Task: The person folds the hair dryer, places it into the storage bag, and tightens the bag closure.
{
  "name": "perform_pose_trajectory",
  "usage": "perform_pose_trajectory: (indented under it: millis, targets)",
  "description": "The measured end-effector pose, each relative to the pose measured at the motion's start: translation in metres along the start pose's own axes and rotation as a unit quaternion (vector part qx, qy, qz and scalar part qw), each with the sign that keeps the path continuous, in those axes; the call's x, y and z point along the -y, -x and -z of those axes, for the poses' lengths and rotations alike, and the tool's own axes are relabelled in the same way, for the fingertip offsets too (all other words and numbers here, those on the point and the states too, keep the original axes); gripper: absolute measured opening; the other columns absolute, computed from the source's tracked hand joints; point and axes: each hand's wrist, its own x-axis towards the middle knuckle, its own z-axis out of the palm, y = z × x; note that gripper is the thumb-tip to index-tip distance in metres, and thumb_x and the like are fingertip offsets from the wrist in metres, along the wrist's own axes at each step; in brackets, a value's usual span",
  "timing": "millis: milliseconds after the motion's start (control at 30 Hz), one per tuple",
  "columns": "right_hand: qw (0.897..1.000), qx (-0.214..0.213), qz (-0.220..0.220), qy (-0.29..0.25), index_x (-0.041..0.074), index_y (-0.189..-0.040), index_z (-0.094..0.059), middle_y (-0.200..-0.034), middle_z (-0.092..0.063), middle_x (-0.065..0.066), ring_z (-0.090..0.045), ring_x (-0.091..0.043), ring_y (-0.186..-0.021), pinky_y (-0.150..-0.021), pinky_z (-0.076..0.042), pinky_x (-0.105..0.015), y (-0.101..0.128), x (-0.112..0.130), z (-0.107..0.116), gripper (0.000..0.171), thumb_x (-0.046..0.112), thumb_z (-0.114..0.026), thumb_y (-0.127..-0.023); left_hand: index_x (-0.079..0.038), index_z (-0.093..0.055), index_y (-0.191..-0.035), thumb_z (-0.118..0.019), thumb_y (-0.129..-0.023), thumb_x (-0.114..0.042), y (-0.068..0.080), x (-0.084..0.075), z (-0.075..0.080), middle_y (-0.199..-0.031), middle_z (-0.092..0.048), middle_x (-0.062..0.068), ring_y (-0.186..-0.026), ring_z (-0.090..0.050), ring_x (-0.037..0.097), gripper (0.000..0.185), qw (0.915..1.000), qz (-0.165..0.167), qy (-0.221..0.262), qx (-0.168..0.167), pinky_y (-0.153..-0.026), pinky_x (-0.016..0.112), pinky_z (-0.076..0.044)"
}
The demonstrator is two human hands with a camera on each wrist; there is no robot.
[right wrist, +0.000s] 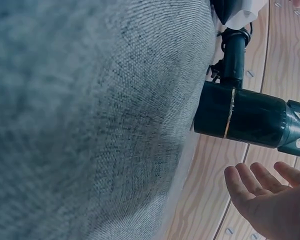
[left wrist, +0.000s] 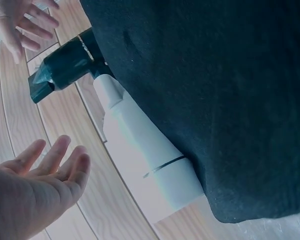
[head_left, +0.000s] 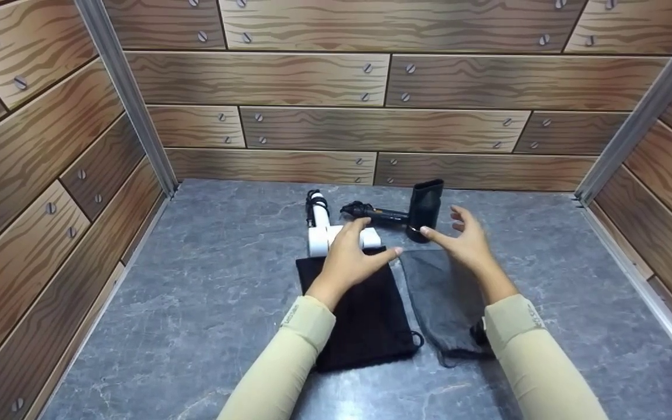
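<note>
My left hand (head_left: 350,256) hovers over the far part of a black drawstring pouch (head_left: 365,315), its fingers relaxed and holding nothing. Just beyond it lies a white hair dryer (head_left: 317,240) with a black cord wound at its handle; the hand hides part of its body. My right hand (head_left: 465,242) is held in the air with spread fingers, close to the right of a black hair dryer (head_left: 425,207). That dryer's handle points left and its flat nozzle faces up. Below the right hand lies a grey cloth pouch (head_left: 438,291), partly covered by the right forearm.
All of it lies on a grey marbled tabletop (head_left: 207,303). Wood-patterned walls (head_left: 312,128) stand at the back and both sides, with metal posts (head_left: 132,93) at the corners. A small black item (head_left: 478,332) shows beside the right sleeve.
</note>
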Motion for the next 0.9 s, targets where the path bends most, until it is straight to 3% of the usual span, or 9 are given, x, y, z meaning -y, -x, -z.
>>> perform_pose_trajectory:
  millis: [533,900]
  targets:
    - [1.0,-0.006,-0.012,0.004,0.001,-0.165,-0.028,-0.163,-0.039,-0.03,-0.043,-0.05,-0.148,-0.12,-0.042,-0.059,-0.015,-0.005,-0.018,0.105,0.05,-0.083,-0.09,-0.01,-0.051,-0.155,-0.083,-0.081,-0.067,0.001,0.0,-0.001,-0.154,-0.057,0.009,-0.144,-0.054,0.027,0.098,0.9999,0.012,0.007,0.01,-0.12,0.044,-0.045]
    - [1.0,-0.013,-0.003,-0.009,-0.002,-0.163,-0.031,-0.161,-0.041,-0.033,-0.046,-0.052,-0.145,-0.12,-0.042,-0.058,-0.022,-0.005,-0.025,0.1,0.043,-0.084,-0.091,-0.009,-0.054,-0.153,-0.085,-0.081,-0.064,0.001,0.002,-0.001,-0.152,-0.059,0.01,-0.144,-0.054,0.026,0.096,1.0,0.001,0.003,0.004,-0.121,0.042,-0.044]
